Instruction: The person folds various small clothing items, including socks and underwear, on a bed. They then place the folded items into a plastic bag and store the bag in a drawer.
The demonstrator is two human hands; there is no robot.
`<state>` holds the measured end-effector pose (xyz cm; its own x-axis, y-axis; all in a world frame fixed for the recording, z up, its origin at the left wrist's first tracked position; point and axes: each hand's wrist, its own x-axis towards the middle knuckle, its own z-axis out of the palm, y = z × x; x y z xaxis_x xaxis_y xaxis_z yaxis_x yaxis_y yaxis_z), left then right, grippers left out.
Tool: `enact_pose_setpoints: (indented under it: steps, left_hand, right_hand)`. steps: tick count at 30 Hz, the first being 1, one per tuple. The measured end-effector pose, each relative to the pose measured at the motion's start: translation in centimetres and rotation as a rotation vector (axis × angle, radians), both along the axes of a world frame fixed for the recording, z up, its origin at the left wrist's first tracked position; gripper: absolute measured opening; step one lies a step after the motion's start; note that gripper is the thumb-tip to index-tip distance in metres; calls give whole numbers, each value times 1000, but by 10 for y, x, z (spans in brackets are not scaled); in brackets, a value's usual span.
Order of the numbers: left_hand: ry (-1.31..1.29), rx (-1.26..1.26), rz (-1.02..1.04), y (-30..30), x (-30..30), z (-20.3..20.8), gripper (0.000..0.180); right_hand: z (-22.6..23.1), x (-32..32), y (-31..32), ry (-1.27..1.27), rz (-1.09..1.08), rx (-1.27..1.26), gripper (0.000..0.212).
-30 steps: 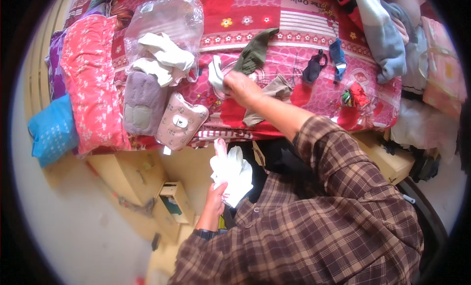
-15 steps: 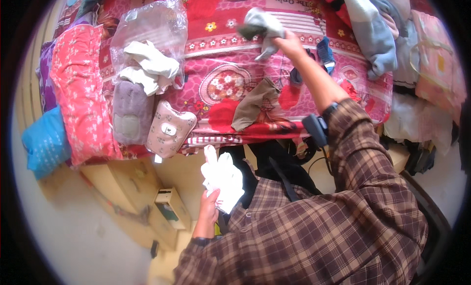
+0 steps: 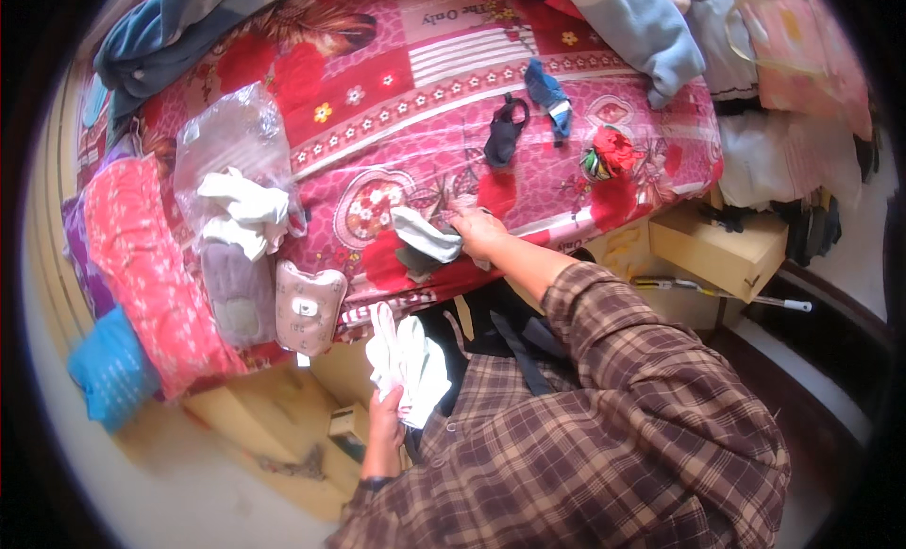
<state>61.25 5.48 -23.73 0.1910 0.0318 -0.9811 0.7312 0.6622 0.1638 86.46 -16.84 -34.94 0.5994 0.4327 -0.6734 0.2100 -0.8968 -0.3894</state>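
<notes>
Low in front of my body, my left hand (image 3: 385, 419) is closed around a bunch of white socks (image 3: 411, 365). My right hand (image 3: 479, 233) reaches to the near edge of the bed, its fingers around a pale grey sock with a dark part (image 3: 425, 236). A brownish sock by those fingers is mostly covered, so whether it is gripped too is unclear. Farther off on the red and pink bedspread (image 3: 349, 115) lie a black sock (image 3: 507, 134), a blue sock (image 3: 547, 96) and a crumpled red cloth bundle (image 3: 615, 154).
Left on the bed, white socks (image 3: 247, 209) lie on a clear plastic bag (image 3: 231, 129). Nearby are a grey cushion (image 3: 236, 294), a small pink cushion (image 3: 310, 305), a coral pillow (image 3: 142, 256) and a blue bundle (image 3: 111, 365). Clothes (image 3: 632, 30) heap far right; an open wooden drawer (image 3: 727, 242) juts below.
My right hand has drawn the pale grey sock from farther across the bed back to the near edge, beside the brownish sock. My left hand keeps the white socks. The view has shifted right.
</notes>
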Motion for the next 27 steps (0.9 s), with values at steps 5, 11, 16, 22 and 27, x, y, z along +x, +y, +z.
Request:
enact_pose_setpoints:
  steps: [5,11,16,22,27]
  left_hand:
    - [16,1,-62,-1,14,1,32]
    - [15,18,-111,-10,19,-6,33]
    - [72,56,-245,-13,18,-8,34]
    - [69,77,-218,-17,32,-5,33]
    - [-26,86,-415,-12,54,0,36]
  right_hand:
    - [37,25,-43,569,-826,460,41]
    - [23,117,-125,77,-1621,858,37]
    - [-38,150,-167,-125,-1496,239,30]
    - [-1,141,-189,255,-1631,833,25]
    - [98,94,-230,375,-1621,1125,34]
